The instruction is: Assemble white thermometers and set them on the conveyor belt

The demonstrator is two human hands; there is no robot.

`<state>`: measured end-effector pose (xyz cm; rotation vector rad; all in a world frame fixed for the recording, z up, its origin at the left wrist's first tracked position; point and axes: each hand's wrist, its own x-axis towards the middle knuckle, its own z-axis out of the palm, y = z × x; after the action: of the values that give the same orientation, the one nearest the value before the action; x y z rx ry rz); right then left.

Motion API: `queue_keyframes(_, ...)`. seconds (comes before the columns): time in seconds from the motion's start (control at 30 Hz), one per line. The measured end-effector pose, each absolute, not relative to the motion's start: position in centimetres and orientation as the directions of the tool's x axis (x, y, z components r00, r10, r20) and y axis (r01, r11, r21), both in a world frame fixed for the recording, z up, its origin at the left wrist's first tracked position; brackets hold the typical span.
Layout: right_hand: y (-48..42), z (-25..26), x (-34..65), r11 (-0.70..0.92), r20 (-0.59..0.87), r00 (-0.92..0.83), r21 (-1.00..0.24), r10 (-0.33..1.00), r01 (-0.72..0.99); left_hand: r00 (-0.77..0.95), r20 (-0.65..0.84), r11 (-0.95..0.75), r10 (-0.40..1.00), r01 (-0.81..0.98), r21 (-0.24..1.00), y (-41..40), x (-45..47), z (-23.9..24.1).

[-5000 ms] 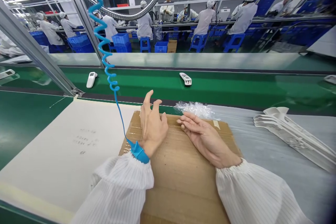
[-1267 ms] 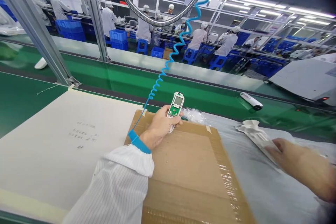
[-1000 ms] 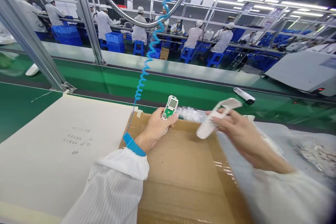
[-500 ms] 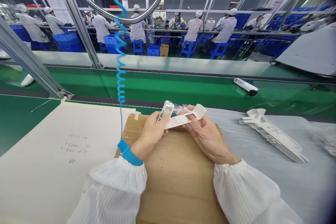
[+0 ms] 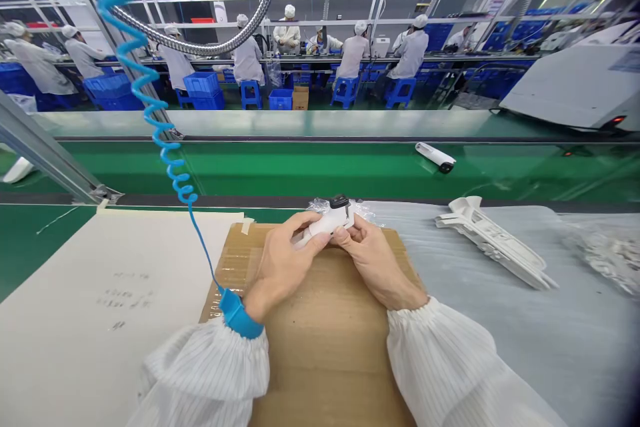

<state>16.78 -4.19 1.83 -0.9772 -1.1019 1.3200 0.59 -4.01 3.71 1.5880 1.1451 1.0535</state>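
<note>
Between my hands is a white plastic housing (image 5: pixel 327 220) with a black end piece (image 5: pixel 339 201) pointing away from me. My left hand (image 5: pixel 283 257) is closed around its near left part, thumb along the side. At the right side, my right hand (image 5: pixel 373 257) grips it with thumb and fingers. Parts of the housing are covered by my fingers. Clear crinkled plastic (image 5: pixel 367 210) shows just behind it. Below both hands lies a brown cardboard sheet (image 5: pixel 330 347). A blue wrist strap (image 5: pixel 240 313) with a coiled cord (image 5: pixel 173 167) is on my left wrist.
White molded shells (image 5: pixel 495 243) lie on the right, beside a clear bag of small white parts (image 5: pixel 613 250). A similar white device (image 5: pixel 435 156) rests on the green conveyor (image 5: pixel 300 170). Marked white paper (image 5: pixel 125 253) covers the left. Metal posts stand at left; people sit far behind.
The housing parts held separately before, one showing a green board, are now together as one white body with its black end visible. My view has shifted slightly right.
</note>
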Motion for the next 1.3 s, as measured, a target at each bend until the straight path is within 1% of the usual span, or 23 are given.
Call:
queue_keyframes(0.13,-4.2,2.2,16.8,0.068,0.076,-0.038,-0.981,0.996,-0.184,0.218,0.091,-0.102,0.972,0.041,0.994,-3.8,0.8,3.6)
queue_keyframes(0.2,-4.3,2.2,16.9,0.078,0.086,-0.036,-0.98,0.996,-0.183,0.222,0.08,-0.083,0.972,0.006,0.997,-3.8,0.8,3.6)
queue_keyframes(0.27,-4.3,2.1,16.9,0.081,0.09,-0.036,-0.977,0.995,-0.199,0.224,0.101,-0.118,0.969,0.063,0.991,-3.9,0.9,3.6)
queue_keyframes(0.37,-4.2,1.9,16.6,0.07,0.079,-0.028,-0.971,0.997,-0.23,0.234,0.185,-0.231,0.955,0.19,0.954,-4.2,0.9,3.5)
queue_keyframes(0.4,-4.2,2.0,16.5,0.053,0.059,-0.018,-0.964,0.998,-0.262,0.245,0.214,-0.272,0.945,0.235,0.933,-4.4,1.0,3.5)
queue_keyframes(0.47,-4.2,2.1,16.2,-0.015,-0.016,0.0,-0.923,1.0,-0.385,0.294,0.246,-0.342,0.924,0.344,0.874,-4.8,1.3,3.4)
queue_keyframes(0.53,-4.3,2.3,16.0,-0.092,-0.115,0.01,-0.841,0.993,-0.533,0.364,0.206,-0.367,0.908,0.459,0.809,-5.3,1.7,3.4)
queue_keyframes(0.6,-4.6,2.5,16.2,-0.136,-0.185,0.01,-0.757,0.983,-0.639,0.426,0.109,-0.355,0.898,0.558,0.75,-5.9,2.1,3.5)
queue_keyframes(0.67,-5.0,2.7,16.6,-0.147,-0.2,-0.005,-0.703,0.98,-0.695,0.468,0.038,-0.355,0.883,0.612,0.707,-6.5,2.5,3.6)
queue_keyframes(0.73,-5.4,3.1,17.1,-0.141,-0.173,-0.028,-0.684,0.984,-0.716,0.502,0.032,-0.377,0.864,0.605,0.701,-6.8,2.6,3.8)
queue_keyframes(0.8,-5.5,3.5,17.3,-0.143,-0.137,-0.065,-0.702,0.988,-0.698,0.503,0.054,-0.387,0.863,0.588,0.71,-6.5,2.2,3.8)
queue_keyframes(0.87,-5.4,3.9,17.1,-0.162,-0.101,-0.13,-0.739,0.986,-0.654,0.436,0.077,-0.362,0.897,0.623,0.694,-5.7,1.4,3.7)
queue_keyframes(0.97,-5.2,3.8,16.2,-0.141,-0.015,-0.212,-0.793,0.977,-0.593,0.255,0.22,-0.335,0.942,0.659,0.674,-4.7,0.5,3.5)
queue_keyframes(1.03,-5.2,3.4,15.3,-0.129,0.013,-0.232,-0.801,0.973,-0.585,0.209,0.327,-0.384,0.922,0.6,0.702,-4.6,0.5,3.4)
queue_keyframes(1.13,-5.6,2.7,14.3,-0.175,-0.041,-0.23,-0.78,0.972,-0.601,0.209,0.402,-0.45,0.891,0.505,0.736,-5.1,1.5,3.2)
queue_keyframes(1.3,-6.4,2.3,13.9,-0.208,-0.144,-0.154,-0.772,0.977,-0.6,0.17,0.466,-0.473,0.868,0.565,0.676,-6.2,2.9,3.2)
